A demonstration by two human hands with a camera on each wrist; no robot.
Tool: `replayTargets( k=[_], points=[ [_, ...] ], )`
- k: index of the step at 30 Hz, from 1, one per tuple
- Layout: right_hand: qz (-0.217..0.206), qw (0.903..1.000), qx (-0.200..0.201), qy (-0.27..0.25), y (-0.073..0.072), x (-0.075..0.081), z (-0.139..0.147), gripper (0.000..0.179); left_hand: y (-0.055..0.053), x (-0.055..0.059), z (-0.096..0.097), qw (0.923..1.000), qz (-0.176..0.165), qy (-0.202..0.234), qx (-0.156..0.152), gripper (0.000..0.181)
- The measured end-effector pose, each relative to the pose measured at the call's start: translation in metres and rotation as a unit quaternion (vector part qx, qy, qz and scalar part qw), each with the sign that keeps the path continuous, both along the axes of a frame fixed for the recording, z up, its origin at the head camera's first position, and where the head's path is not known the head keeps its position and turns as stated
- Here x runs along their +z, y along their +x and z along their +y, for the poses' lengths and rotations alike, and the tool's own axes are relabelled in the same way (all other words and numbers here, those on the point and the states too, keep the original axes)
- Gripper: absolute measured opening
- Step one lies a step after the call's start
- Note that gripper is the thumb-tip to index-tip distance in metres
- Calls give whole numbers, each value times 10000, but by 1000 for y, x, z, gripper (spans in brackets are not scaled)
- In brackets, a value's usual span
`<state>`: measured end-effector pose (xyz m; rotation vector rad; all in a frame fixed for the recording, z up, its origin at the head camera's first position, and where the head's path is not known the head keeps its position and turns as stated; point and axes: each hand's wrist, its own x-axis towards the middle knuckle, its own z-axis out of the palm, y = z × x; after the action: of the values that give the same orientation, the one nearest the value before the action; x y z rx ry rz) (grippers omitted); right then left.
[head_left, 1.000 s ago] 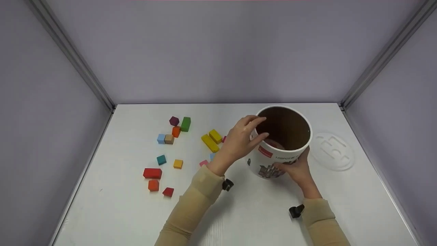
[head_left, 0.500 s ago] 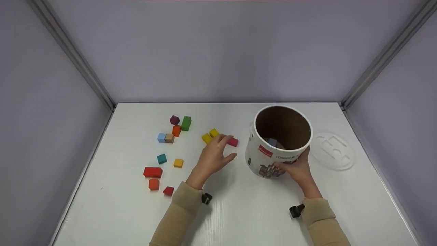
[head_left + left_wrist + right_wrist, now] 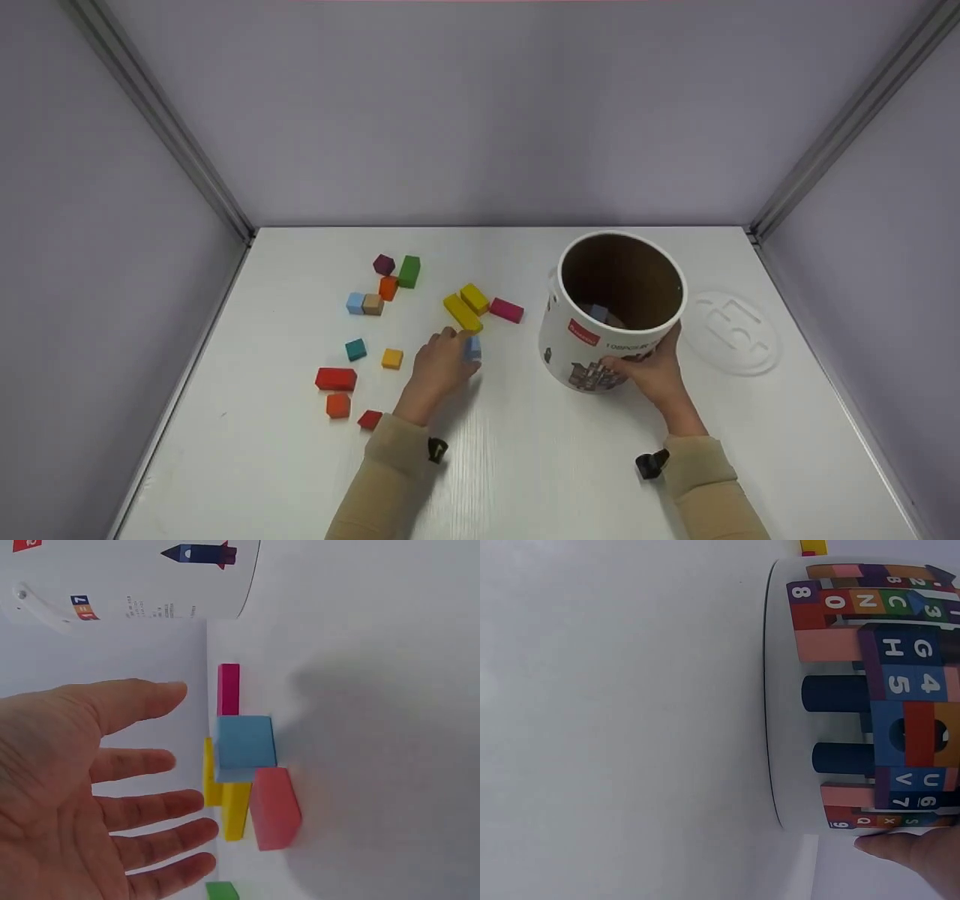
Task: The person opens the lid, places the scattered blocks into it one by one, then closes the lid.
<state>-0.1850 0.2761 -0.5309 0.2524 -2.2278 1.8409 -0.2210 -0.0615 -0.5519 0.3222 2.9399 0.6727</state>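
My left hand (image 3: 441, 364) reaches in from the left side, fingers spread and straight in the left wrist view. Just beyond its fingertips stand a light blue block (image 3: 246, 742) and a pink block (image 3: 275, 808), side by side on the table; the hand covers the pink one in the head view. At the right, my right hand (image 3: 654, 379) grips the lower side of a white printed bucket (image 3: 551, 322), its thumb on the front and its other fingers hidden round the side. The bucket's mouth is open, and a bluish block (image 3: 598, 312) shows inside.
Two yellow blocks (image 3: 463, 313) and a magenta block (image 3: 507, 310) lie beyond the left hand. Several coloured blocks, including a red one (image 3: 335, 379) and a green one (image 3: 409, 271), are scattered to the left. A clear round lid (image 3: 731, 332) lies right of the bucket.
My left hand has moved from the bucket's rim leftward and down to the light blue and pink blocks. A bluish block now shows inside the bucket. The right hand keeps its grip.
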Motion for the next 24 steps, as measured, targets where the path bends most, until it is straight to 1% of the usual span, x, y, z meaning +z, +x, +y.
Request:
replayTargets(
  k=[2,6,10,13,15,17,20,24],
  points=[
    [12,9999,-33,95,0,1,-1,130,1,-4,-3,9998,-110,-127,59,55],
    [-50,9997,-115,196,1,2,-1,130,3,-9,-6,9990,-212,-309,248,50],
    [-176,9995,-168,209,1,3,-1,129,4,-10,-8,9978,-367,-342,437,32],
    [-209,9995,-156,163,1,3,-1,130,5,-10,-9,9966,-619,-312,451,19],
    [-211,9995,-157,166,1,3,-1,130,6,-10,-9,9956,-776,-290,435,17],
    [-204,9996,-155,148,1,3,-1,129,6,-10,-10,9950,-862,-265,425,16],
    [-119,9998,-134,130,1,3,-1,128,6,-10,-10,9950,-873,-231,426,15],
    [6,10000,5,-40,-1,1,-1,129,8,-11,-9,9968,-655,-328,313,8]
  ],
)
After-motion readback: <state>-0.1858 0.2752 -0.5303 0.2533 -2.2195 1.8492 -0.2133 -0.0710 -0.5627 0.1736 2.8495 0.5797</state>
